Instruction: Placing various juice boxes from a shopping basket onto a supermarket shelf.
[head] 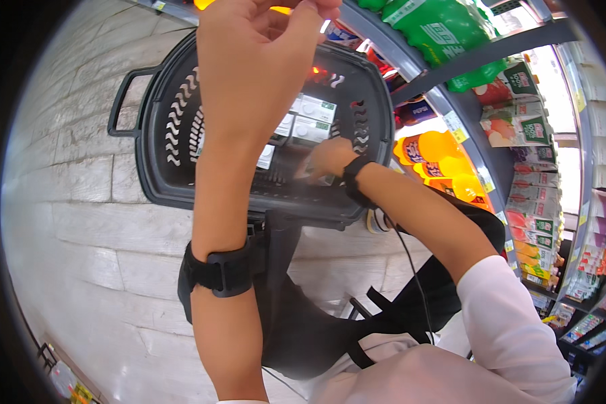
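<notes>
A black plastic shopping basket (303,206) with wavy slots in its walls stands before me. Small white cartons with green labels (310,129) lie inside it, several together near the middle. My right hand (333,155) reaches down into the basket's near right part, blurred by motion. Its fingers are at a pale, partly hidden packet (324,178); whether they grip it is unclear. My left hand (260,55) is raised over the far side of the basket, its fingers curled and partly cut off by the top edge. I cannot tell whether it holds anything.
Shelves along the right carry orange drink bottles (437,151), a green shrink-wrapped bottle pack (429,30) and juice cartons (517,126). A grey shelf bar (490,53) juts out near the basket. Pale wood-look flooring (91,222) extends left. A black cable (409,257) hangs from my right wrist.
</notes>
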A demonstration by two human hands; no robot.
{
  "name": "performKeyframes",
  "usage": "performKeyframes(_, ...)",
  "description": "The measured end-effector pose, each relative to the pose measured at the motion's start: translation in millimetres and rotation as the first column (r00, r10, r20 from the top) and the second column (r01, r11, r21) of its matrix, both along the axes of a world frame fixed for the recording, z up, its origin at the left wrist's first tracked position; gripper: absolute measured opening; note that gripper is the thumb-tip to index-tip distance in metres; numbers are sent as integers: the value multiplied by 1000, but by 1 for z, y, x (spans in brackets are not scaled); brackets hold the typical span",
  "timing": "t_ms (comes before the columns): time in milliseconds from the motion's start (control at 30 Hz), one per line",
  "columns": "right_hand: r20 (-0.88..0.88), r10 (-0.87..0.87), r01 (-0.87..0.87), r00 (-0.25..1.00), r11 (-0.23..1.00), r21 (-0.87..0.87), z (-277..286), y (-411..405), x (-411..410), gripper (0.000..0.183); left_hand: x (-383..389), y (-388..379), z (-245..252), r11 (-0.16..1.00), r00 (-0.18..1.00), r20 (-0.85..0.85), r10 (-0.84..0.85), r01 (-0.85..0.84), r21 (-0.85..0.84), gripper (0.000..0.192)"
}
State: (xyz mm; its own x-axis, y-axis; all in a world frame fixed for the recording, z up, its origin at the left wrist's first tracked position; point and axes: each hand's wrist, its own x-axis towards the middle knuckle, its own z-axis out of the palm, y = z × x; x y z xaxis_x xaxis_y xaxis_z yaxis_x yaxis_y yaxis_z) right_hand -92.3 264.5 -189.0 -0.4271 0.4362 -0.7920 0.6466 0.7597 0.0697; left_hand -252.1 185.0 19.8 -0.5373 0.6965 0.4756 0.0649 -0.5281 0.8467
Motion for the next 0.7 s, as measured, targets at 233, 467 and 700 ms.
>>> performKeyframes(233,95,29,-44,995,986,161,-9,-15,-19,52,-8,-12,4,977,905,-426,20,-109,-184,10)
performKeyframes(467,93,56,-73,994,977,198,-19,-12,-18,51,-18,-19,2,977,950,-311,-35,-32,-209,14)
performKeyframes(700,-330,76,-13,941,982,189,30,-10,1,75,-24,-17,-2,992,973,-223,-62,35,-122,16)
